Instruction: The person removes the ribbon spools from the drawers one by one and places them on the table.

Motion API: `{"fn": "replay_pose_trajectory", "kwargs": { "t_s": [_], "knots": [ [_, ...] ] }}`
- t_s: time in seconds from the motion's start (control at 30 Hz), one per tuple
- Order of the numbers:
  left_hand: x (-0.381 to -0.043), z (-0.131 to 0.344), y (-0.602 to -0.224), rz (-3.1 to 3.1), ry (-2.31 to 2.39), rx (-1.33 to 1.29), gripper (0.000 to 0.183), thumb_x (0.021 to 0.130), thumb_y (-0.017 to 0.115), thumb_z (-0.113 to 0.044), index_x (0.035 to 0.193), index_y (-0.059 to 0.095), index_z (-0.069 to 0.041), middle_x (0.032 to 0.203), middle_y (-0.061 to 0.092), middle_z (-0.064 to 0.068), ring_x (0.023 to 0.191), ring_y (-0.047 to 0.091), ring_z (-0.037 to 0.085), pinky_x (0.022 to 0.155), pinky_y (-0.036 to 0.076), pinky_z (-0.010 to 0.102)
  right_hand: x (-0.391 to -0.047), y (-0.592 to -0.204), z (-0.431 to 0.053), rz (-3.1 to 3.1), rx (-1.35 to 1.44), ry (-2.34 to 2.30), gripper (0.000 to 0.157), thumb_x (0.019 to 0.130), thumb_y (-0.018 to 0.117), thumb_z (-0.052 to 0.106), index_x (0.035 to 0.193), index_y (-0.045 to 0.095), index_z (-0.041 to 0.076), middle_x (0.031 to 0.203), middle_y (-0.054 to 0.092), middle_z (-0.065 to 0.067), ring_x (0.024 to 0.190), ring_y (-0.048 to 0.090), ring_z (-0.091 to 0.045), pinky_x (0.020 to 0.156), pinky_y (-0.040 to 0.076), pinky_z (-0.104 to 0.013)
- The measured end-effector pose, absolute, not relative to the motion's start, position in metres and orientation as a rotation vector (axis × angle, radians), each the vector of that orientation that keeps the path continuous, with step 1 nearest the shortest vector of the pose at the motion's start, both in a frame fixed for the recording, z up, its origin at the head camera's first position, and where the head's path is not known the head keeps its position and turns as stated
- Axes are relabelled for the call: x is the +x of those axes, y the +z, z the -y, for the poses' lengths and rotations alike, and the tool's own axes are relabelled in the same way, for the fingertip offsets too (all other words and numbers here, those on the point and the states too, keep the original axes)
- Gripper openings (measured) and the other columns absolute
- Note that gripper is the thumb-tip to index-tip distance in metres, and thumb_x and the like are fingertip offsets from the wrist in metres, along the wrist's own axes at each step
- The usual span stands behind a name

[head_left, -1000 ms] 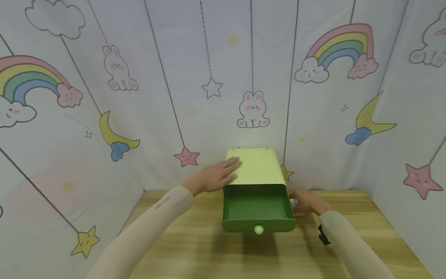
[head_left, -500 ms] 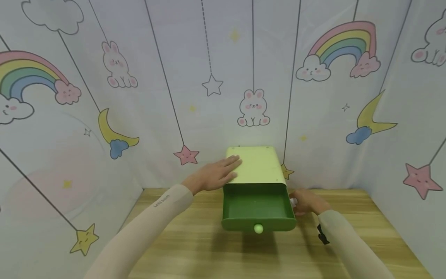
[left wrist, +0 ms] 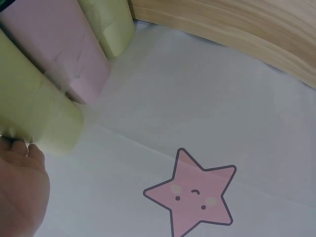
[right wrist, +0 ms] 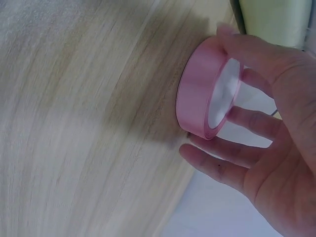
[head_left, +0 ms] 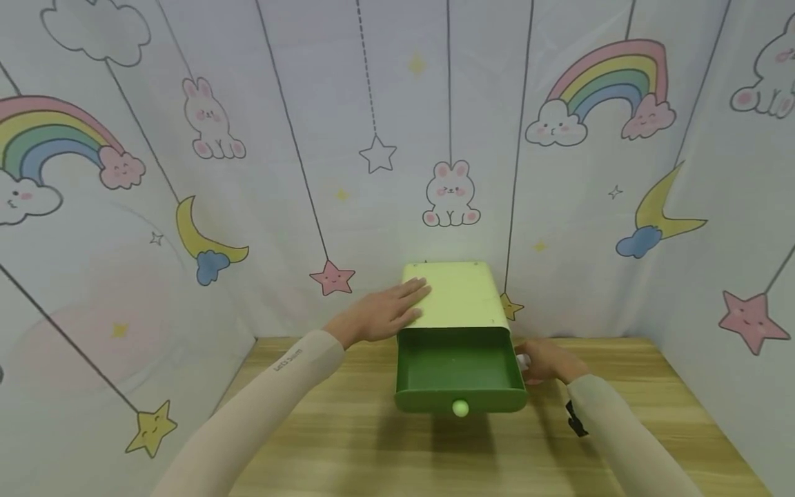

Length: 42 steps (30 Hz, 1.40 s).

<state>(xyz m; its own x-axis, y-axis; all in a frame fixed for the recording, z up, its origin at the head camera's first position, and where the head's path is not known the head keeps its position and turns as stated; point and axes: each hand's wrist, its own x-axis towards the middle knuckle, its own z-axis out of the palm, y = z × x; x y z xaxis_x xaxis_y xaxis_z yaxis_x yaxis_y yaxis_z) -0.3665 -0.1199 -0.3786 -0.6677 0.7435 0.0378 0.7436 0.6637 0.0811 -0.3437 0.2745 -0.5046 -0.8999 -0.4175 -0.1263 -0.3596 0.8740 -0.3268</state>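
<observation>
My left hand (head_left: 380,314) rests with straight fingers on the pale yellow top of a small drawer unit (head_left: 462,293). In the left wrist view, the unit's yellow and pink tiers (left wrist: 61,44) show from the side, with the left fingertips at the top one. Its dark green top drawer (head_left: 459,400) is pulled out, and a round light green knob (head_left: 460,408) sits on its front. Beside the drawer, low on the right, my right hand (head_left: 549,360) grips a roll of pink satin ribbon (right wrist: 200,94) between thumb and fingers; the drawer partly hides this in the head view.
A wood-grain tabletop (head_left: 323,442) lies under everything. White cloth walls (head_left: 348,90) printed with rainbows, stars and rabbits enclose the back and both sides, and the unit stands close to the back one. A black strap (head_left: 576,417) is at the right wrist.
</observation>
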Motion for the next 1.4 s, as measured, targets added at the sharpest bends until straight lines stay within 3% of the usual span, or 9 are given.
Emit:
{"fn": "replay_pose_trajectory", "kwargs": {
  "t_s": [0.23,0.43,0.53,0.83,1.07,1.4],
  "knots": [
    [-0.367,0.119,-0.378,2.859,-0.152,-1.288,0.067,0.112,0.02,-0.06,0.171,0.01,-0.03,0.179,0.007,-0.007,0.167,0.011,0.016,0.133,0.025,0.045,-0.337,-0.495,-0.279,-2.817,-0.564,-0.562,0.054,0.087,0.084,0.018,0.136,0.068,0.002,0.13,0.073,-0.02,0.099,0.073,-0.024,0.082,0.061,-0.039],
    [-0.367,0.119,-0.379,2.867,-0.153,-1.289,0.068,0.111,0.018,-0.062,0.171,0.009,-0.031,0.179,0.006,-0.007,0.167,0.009,0.016,0.134,0.023,0.045,-0.33,-0.48,-0.282,-2.931,-0.732,-0.558,0.043,0.091,0.08,0.021,0.122,0.072,-0.008,0.121,0.075,-0.025,0.111,0.071,-0.043,0.096,0.058,-0.057],
    [-0.366,0.119,-0.38,2.864,-0.15,-1.286,0.068,0.111,0.017,-0.063,0.171,0.009,-0.031,0.179,0.006,-0.007,0.167,0.008,0.016,0.134,0.023,0.044,-0.326,-0.474,-0.281,-2.983,-0.77,-0.541,0.044,0.094,0.079,0.022,0.123,0.07,-0.01,0.122,0.074,-0.026,0.115,0.069,-0.047,0.098,0.057,-0.06],
    [-0.367,0.119,-0.381,2.853,-0.157,-1.284,0.067,0.112,0.019,-0.061,0.171,0.01,-0.03,0.18,0.006,-0.007,0.167,0.009,0.016,0.133,0.025,0.044,-0.309,-0.45,-0.276,-3.047,-0.816,-0.531,0.038,0.096,0.077,0.021,0.122,0.072,-0.007,0.121,0.074,-0.025,0.114,0.069,-0.045,0.097,0.057,-0.059],
    [-0.368,0.118,-0.382,2.848,-0.148,-1.289,0.067,0.111,0.018,-0.062,0.171,0.01,-0.031,0.179,0.007,-0.008,0.167,0.009,0.015,0.134,0.024,0.044,-0.294,-0.435,-0.274,-3.136,-0.893,-0.515,0.03,0.094,0.076,0.01,0.119,0.073,-0.006,0.118,0.075,-0.023,0.112,0.071,-0.045,0.095,0.058,-0.059],
    [-0.369,0.119,-0.38,2.834,-0.096,-1.3,0.066,0.112,0.019,-0.06,0.171,0.01,-0.03,0.179,0.008,-0.005,0.167,0.011,0.018,0.135,0.021,0.041,-0.268,-0.409,-0.266,-3.155,-0.925,-0.56,0.027,0.096,0.075,0.011,0.121,0.075,-0.001,0.12,0.077,-0.02,0.101,0.075,-0.035,0.087,0.063,-0.051]
  ]
}}
